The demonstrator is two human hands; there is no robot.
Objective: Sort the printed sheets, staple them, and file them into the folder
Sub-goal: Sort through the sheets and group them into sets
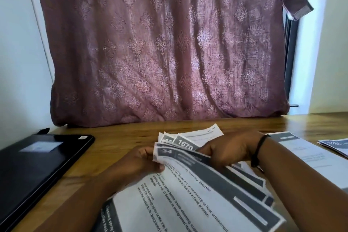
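A fanned stack of printed sheets (197, 190) with dark header bands is held over the wooden table (116, 133). My left hand (139, 162) grips the stack's far left corner, thumb on top. My right hand (231, 149) lies over the fanned top edges, its fingers curled between the sheets near one marked 1670 (185, 142). A black folder (37, 160) lies shut on the table at the left. No stapler is in view.
More printed sheets (308, 154) lie on the table at the right, with another small pile (335, 145) at the far right edge. A mauve patterned curtain (169, 47) hangs behind the table. A black band circles my right wrist.
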